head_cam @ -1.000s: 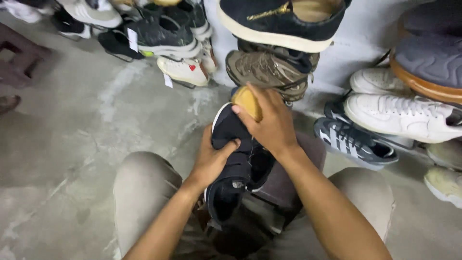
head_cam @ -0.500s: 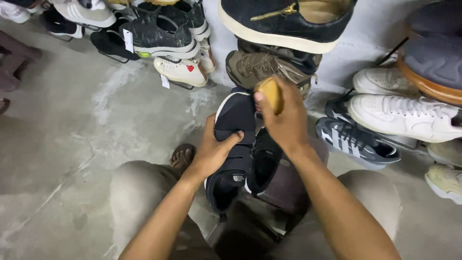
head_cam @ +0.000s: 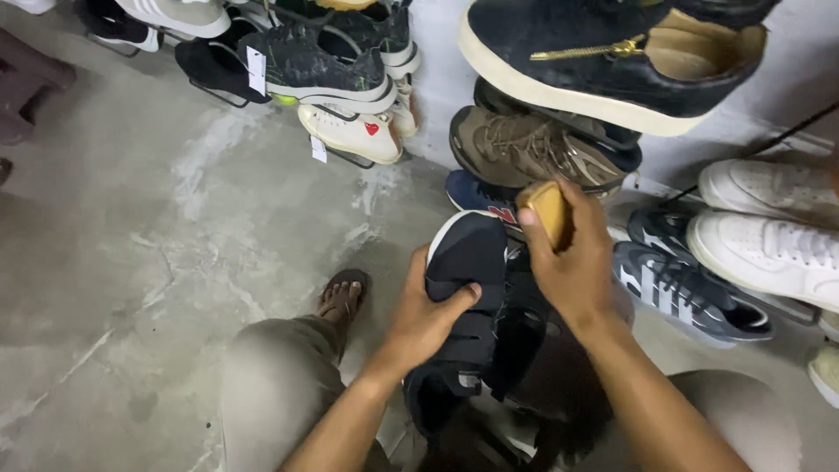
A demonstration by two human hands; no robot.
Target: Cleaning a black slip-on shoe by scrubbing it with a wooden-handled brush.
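White rectangular paper tag (head_cam: 256, 70) hanging at eleven o'clock, smaller white tag (head_cam: 318, 149) below it. Centre: left hand (head_cam: 428, 316) clamped around black fabric strap shoe (head_cam: 468, 306); right hand (head_cam: 572, 262) gripping tan wooden-backed brush (head_cam: 548, 212) at its toe. Brown laced suede shoe (head_cam: 533, 150) crowding at twelve o'clock, grey striped sneaker (head_cam: 690, 293) at three.

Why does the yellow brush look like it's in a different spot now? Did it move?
Yes. The right hand has carried the yellow brush off the black shoe's toe, to its right side, nearer the brown shoe.
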